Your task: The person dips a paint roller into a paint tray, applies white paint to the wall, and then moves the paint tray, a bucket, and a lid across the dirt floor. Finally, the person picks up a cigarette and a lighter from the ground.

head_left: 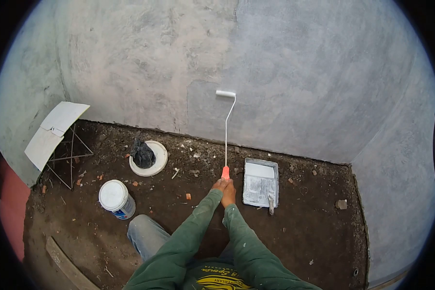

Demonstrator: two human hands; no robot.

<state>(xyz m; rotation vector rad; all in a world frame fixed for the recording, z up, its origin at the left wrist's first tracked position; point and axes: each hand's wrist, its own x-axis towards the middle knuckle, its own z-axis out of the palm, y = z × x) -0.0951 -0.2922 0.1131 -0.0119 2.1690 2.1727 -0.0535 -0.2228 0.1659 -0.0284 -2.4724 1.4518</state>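
Both of my hands are wrapped round the red handle of a long paint roller (226,130), my left hand (220,184) beside and touching my right hand (229,193). The roller's white sleeve is up against the grey wall (294,72), near the edge of a darker, damp-looking patch. To the right of my hands a paint tray (261,198) lies on the soil, with white paint at its far end and a small brush (271,204) at its near edge.
A lidded white bucket (113,195) stands at the left, with a black plastic bag (143,154) on a round white lid (162,153) behind it. Farther left is a metal-legged stand with a white board (53,133). A plank (65,263) lies lower left; rubble dots the soil.
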